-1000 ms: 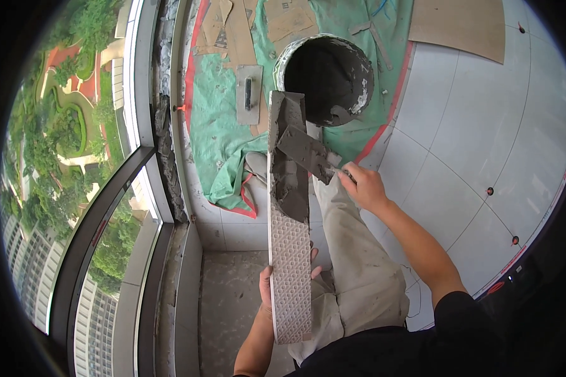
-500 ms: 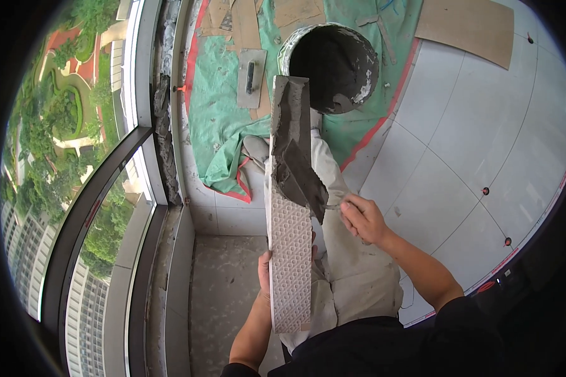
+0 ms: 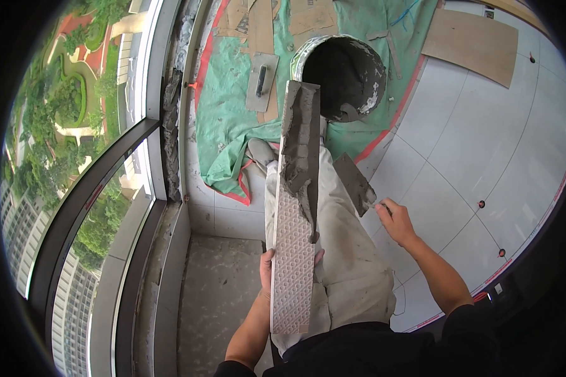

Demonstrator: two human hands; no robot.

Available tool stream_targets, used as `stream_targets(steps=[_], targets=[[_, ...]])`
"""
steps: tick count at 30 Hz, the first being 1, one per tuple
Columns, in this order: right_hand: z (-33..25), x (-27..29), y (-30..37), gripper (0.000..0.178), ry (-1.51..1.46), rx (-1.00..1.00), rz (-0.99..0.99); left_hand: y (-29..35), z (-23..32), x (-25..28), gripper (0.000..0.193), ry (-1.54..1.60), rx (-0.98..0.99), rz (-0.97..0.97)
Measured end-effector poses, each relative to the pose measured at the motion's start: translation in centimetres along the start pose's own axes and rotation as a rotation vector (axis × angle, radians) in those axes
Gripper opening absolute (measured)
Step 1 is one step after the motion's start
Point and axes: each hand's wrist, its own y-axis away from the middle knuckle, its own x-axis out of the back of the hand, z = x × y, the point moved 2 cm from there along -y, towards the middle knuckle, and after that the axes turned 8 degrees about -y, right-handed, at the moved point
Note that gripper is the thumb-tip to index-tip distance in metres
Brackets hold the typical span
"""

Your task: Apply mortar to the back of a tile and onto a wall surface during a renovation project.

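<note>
My left hand (image 3: 266,267) grips a long narrow tile strip (image 3: 290,270) near its lower end, thumb on the left edge and fingertips at the right edge. The tile's back faces up, with a raised dimpled pattern. Grey mortar (image 3: 300,135) covers its far half, with a ragged tongue running down the right edge. My right hand (image 3: 395,222) is closed around the handle of a trowel (image 3: 356,186), mostly hidden in the fingers. The trowel's flat, mortar-smeared blade is to the right of the tile, apart from it.
Beyond the tile, a mortar bucket (image 3: 300,56) stands on a green sheet (image 3: 223,135). A flat float with a black handle (image 3: 260,88) lies left of it. Cardboard (image 3: 471,44) rests on the pale tiled floor (image 3: 434,144) at right. A window frame (image 3: 146,129) runs along the left.
My right hand and the trowel have moved right, off the mortar on the tile. A mortar tongue now hangs along the tile's right edge. My left hand still holds the tile.
</note>
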Motion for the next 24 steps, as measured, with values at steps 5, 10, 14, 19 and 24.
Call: stream_targets(steps=[5, 10, 14, 19, 24], targets=[[-13.1, 5.5, -7.9, 0.038, -0.298, -0.200, -0.279, 2.6, -0.7, -2.0, 0.102, 0.020, -0.104, 0.016], [-18.0, 3.6, -22.2, 0.038, -0.145, -0.155, -0.403, 2.4, -1.2, -0.8, 0.098, -0.011, -0.146, -0.101], [-19.0, 1.4, -25.7, 0.038, -0.052, -0.119, -0.449, 2.4, -1.0, -0.6, 0.098, -0.017, -0.157, -0.065], [-22.1, -3.3, -15.2, 0.036, -0.096, -0.133, -0.595, 3.0, -0.4, -1.5, 0.097, 0.018, -0.130, -0.074], [-25.8, -7.0, -4.9, 0.036, 0.000, -0.080, -0.733, 3.4, -1.2, -1.2, 0.091, 0.031, -0.150, -0.082]])
